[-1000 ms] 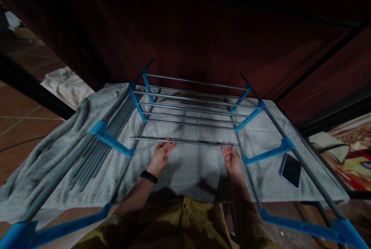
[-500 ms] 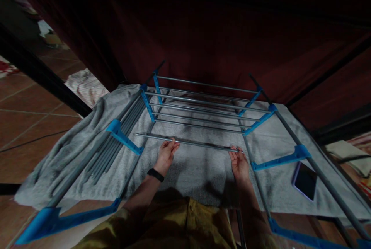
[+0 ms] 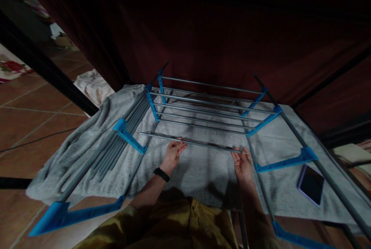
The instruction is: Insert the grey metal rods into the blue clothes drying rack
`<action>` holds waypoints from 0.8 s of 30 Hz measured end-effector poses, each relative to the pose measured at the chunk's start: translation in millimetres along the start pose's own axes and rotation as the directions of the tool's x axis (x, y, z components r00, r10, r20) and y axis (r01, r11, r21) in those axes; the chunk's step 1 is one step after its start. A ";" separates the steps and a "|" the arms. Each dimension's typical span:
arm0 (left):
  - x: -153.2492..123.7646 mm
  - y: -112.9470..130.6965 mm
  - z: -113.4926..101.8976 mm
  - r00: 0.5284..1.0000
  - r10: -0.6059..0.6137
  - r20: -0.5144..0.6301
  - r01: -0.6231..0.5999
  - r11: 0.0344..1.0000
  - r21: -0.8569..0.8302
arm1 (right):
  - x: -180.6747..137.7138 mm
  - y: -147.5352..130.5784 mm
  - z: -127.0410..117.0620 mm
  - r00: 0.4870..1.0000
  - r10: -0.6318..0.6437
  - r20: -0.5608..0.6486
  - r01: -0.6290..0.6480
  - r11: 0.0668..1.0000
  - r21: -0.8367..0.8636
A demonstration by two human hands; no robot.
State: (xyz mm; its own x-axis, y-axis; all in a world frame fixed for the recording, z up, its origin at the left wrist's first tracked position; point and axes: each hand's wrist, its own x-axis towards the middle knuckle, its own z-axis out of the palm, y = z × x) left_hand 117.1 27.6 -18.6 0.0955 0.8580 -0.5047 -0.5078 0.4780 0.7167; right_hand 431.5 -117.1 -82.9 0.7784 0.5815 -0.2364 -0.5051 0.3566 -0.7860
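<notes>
A loose grey metal rod (image 3: 203, 143) lies crosswise over a grey towel (image 3: 191, 171). My left hand (image 3: 173, 153), with a black band on its wrist, has its fingertips closed on the rod left of its middle. My right hand (image 3: 242, 163) grips the rod near its right end. Just beyond stands a partly built rack (image 3: 205, 106) of grey rods held between blue plastic connectors. Long grey side poles run back toward me, carrying further blue brackets (image 3: 129, 137) on the left and blue brackets (image 3: 290, 161) on the right.
A bundle of spare grey rods (image 3: 116, 148) lies on the towel at the left. A dark phone (image 3: 310, 184) rests on the towel at the right. Dark red curtains hang behind. Tiled floor and a crumpled pale cloth (image 3: 92, 86) are at the left.
The view has swung a little to the left, so everything sits further right in the picture. Both hands stay on the rod in much the same grip.
</notes>
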 end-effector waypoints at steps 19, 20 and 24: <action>-0.3 -0.1 9.3 1.000 -0.018 0.003 0.018 0.999 0.037 | 2.4 6.4 7.0 1.000 -0.010 -0.013 0.010 1.000 0.008; -0.3 -0.1 8.8 1.000 -0.022 0.005 0.021 0.999 0.043 | 2.6 6.3 7.8 1.000 0.001 -0.028 0.000 1.000 0.020; -1.3 1.4 10.1 0.999 -0.031 0.012 0.030 0.999 0.017 | 2.6 5.2 11.0 0.999 0.016 -0.034 -0.015 1.000 0.026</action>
State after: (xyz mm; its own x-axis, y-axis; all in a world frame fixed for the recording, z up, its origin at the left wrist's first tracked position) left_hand 124.8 29.0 -12.0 0.1208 0.8451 -0.5207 -0.4904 0.5069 0.7089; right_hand 426.8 -105.7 -81.3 0.7825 0.5618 -0.2685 -0.5265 0.3669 -0.7669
